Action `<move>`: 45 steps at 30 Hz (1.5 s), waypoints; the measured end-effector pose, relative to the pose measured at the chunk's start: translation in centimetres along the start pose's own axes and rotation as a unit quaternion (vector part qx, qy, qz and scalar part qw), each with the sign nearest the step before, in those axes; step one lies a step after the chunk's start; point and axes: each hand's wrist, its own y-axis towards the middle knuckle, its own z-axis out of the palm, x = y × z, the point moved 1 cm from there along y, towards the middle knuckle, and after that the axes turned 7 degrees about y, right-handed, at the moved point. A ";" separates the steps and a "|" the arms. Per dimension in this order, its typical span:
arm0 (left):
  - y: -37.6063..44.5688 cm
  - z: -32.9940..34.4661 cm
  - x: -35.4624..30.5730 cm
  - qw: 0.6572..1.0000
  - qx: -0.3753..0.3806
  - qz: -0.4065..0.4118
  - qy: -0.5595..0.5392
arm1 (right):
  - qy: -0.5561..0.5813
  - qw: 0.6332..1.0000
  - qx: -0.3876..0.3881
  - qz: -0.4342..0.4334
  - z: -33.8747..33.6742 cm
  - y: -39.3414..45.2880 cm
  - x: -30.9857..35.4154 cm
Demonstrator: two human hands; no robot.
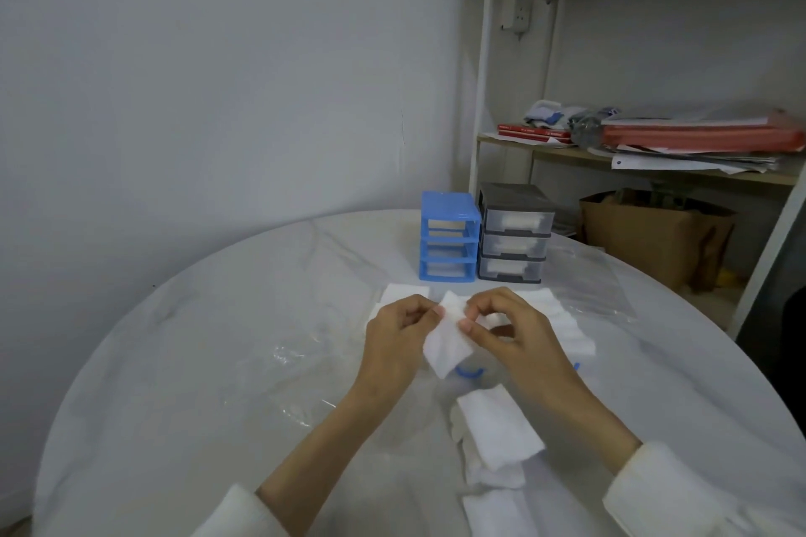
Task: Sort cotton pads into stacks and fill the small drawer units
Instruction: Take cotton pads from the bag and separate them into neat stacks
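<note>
Both hands hold one white cotton pad [445, 344] up over the middle of the round white table [209, 362]. My left hand [399, 334] pinches its left upper edge and my right hand [508, 329] pinches its right upper edge. More white pads lie in a loose pile [497, 432] near me on the right, in a row [562, 318] behind my right hand, and in a flat stack [403, 291] behind my left hand. A blue drawer unit [448, 243] and a grey drawer unit [514, 232] stand side by side at the table's far edge, with white pads inside.
Clear plastic bags [610, 275] lie crumpled on the table under and around the pads. A blue curved piece [470, 372] shows under the held pad. To the right stands a shelf [654, 161] with papers and red folders, and a brown paper bag [654, 231] sits below it.
</note>
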 end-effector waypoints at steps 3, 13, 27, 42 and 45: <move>0.1 -0.5 0.0 0.999 -0.022 -0.017 -0.021 | 0.025 1.000 0.009 -0.012 0.4 -0.1 0.1; 0.4 -1.2 -0.1 0.999 0.042 0.013 0.017 | 0.027 0.998 0.007 0.051 0.6 0.4 0.3; 4.1 -4.7 -1.7 0.997 0.018 0.041 0.058 | -0.001 1.000 0.013 0.012 -0.1 5.6 2.7; 3.9 -4.4 3.6 0.906 0.074 0.097 0.406 | 0.067 0.979 0.006 0.193 3.0 9.5 -1.7; 4.1 -4.5 3.8 0.902 0.076 0.101 0.414 | 0.033 0.984 0.021 0.175 3.6 9.7 -1.9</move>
